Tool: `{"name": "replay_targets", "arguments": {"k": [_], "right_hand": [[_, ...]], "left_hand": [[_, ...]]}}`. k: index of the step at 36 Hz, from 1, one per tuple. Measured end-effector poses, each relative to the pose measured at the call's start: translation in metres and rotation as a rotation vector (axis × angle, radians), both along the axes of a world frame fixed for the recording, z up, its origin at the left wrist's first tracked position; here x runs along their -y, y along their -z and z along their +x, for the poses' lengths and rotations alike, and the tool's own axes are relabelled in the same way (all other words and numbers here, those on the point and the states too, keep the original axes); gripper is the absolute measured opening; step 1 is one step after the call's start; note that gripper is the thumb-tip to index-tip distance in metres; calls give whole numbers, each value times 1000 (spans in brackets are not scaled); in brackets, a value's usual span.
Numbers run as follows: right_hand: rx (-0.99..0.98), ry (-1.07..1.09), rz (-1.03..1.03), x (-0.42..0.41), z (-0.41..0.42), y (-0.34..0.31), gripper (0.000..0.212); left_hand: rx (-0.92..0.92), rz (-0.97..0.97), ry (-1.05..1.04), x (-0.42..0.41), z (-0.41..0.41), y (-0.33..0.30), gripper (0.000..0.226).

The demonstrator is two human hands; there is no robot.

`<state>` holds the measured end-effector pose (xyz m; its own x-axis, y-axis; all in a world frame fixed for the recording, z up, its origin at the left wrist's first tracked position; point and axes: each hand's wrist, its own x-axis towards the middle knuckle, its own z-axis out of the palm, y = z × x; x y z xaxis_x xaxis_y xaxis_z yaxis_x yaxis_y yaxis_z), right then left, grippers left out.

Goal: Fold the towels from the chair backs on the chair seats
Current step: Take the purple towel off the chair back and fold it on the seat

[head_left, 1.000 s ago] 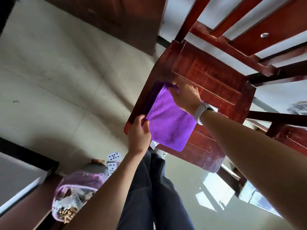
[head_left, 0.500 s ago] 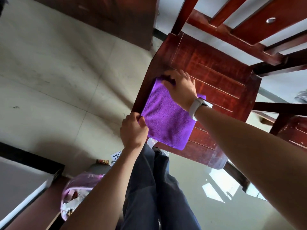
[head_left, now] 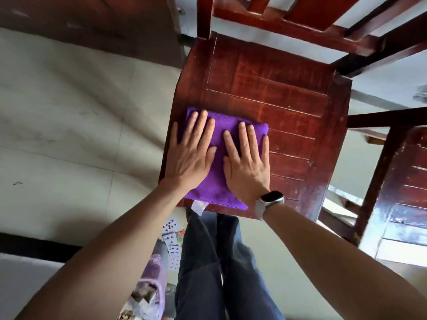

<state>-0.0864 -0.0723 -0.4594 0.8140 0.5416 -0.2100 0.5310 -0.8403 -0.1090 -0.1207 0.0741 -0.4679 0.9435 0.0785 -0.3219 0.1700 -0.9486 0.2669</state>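
Observation:
A folded purple towel (head_left: 217,188) lies on the front left part of a dark red wooden chair seat (head_left: 288,107). My left hand (head_left: 190,153) lies flat on the towel's left half, fingers straight and spread. My right hand (head_left: 248,162), with a watch on its wrist, presses flat on the right half. A small white label sticks out under the towel's near edge. The chair back (head_left: 300,17) rises at the top of the view with no towel showing on it.
A second red wooden chair (head_left: 404,181) stands close at the right. Pale tiled floor (head_left: 69,112) spreads to the left. Playing cards (head_left: 171,232) and a purple bag (head_left: 147,282) lie on the floor by my legs. A dark wooden cabinet (head_left: 92,24) stands at the back left.
Both hands let go of the towel's corners and now lie flat on top of it. The towel lies squarer on the seat, and my view has turned over the chair.

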Motion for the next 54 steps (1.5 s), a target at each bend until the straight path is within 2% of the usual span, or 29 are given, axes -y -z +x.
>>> {"name": "replay_targets", "arguments": {"k": [5, 11, 15, 18, 22, 26, 29, 31, 35, 39, 43, 46, 48, 50, 52, 54], "right_hand": [[35, -19, 28, 6, 1, 17, 53], [-73, -27, 102, 11, 3, 3, 53], [-82, 108, 194, 19, 5, -15, 55], [-112, 173, 150, 22, 15, -18, 56], [-196, 141, 39, 29, 32, -5, 55], [-200, 99, -26, 37, 38, 4, 56], [-193, 120, -6, 36, 33, 0, 57], [-170, 161, 87, 34, 24, -10, 58], [-66, 3, 203, 37, -21, -25, 55], [-118, -134, 78, 49, -65, -22, 56], [-224, -122, 13, 48, -72, -18, 58], [-266, -100, 117, 50, -65, -21, 53], [-283, 4, 275, 55, -62, -26, 46], [-294, 253, 377, 58, -59, -32, 40], [-338, 563, 375, 56, -53, -34, 33], [-496, 750, 260, 52, -47, -33, 36]], "left_hand": [[29, 58, 33, -1, -3, 16, 61], [3, 34, 26, -1, 1, 3, 62], [78, 42, 97, -1, 6, -12, 61], [60, 76, 179, 0, 5, -14, 61], [-33, 83, 182, -4, -3, -4, 63], [-42, 89, 191, -7, -3, 3, 64], [-65, 102, 192, -5, -3, 0, 65], [-55, 98, 201, -5, -3, -5, 65], [38, 70, 267, -5, -10, -15, 62], [-26, 37, 279, -9, -23, -18, 60], [-109, 70, 291, -12, -24, -16, 61], [-52, 79, 294, -10, -16, -20, 58], [39, 67, 305, -10, -8, -24, 50], [104, 50, 310, -10, 3, -28, 46], [106, 43, 308, -10, 20, -29, 49], [53, 31, 278, -8, 37, -27, 54]]}}
